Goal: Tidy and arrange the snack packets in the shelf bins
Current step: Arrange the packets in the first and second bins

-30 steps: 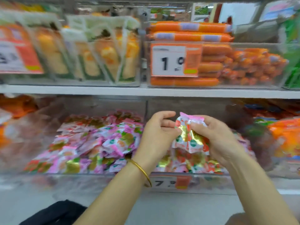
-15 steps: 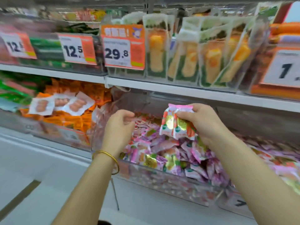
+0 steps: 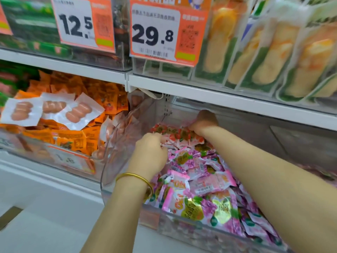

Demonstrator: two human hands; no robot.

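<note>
left hand (image 3: pixel 149 152): back up, inside the bin, fingers curled, tips on the near-left end of the red packets; cannot tell if it grips or only touches
right hand (image 3: pixel 204 121): reaches further back than the left, fingers bent down and pinching the top edge of the red packets at their right end
red packets (image 3: pixel 176 134): short row standing on edge at the back of the bin, between the two hands, touching both
pink packets (image 3: pixel 201 181): loose heap below and in front of both hands, under the right forearm, filling the bin's front
bin (image 3: pixel 112 161): clear plastic, its side wall just left of the left wrist
bangle (image 3: pixel 135 178): gold, on the left wrist
orange packets (image 3: pixel 73 137): next bin, well left of the left hand
sausage packs (image 3: pixel 54 109): three white packs lying on top of the orange packets
price tags (image 3: pixel 160 33): 12.5 and 29.8, on the shelf above both hands
shelf (image 3: pixel 218 95): white edge just above the right hand
</note>
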